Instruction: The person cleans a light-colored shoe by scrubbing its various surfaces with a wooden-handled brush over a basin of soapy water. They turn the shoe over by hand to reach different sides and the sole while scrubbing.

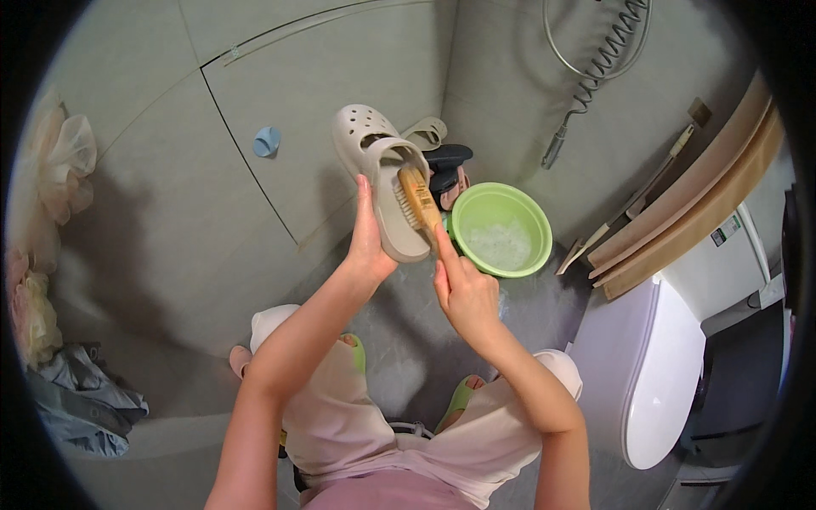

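Observation:
A beige clog (360, 126) with a perforated toe is held up in front of me, its toe pointing away. My left hand (368, 236) grips it along the left side near the heel, the thumb lying up its edge. In my right hand (466, 293) is a wooden scrub brush (418, 197), the index finger stretched along its handle. The brush's pale bristles touch the insole inside the clog's opening. Just right of the brush, on the floor, stands a light green basin (529, 217) with foamy water (500, 245) in it.
Several shoes, one a dark slipper (448, 156), lie by the wall behind the basin. A white toilet (667, 374) stands at the right, with curved tan panels (693, 200) beyond it. A coiled hose (602, 64) hangs on the far wall. Mesh bath puffs (64, 161) hang at left.

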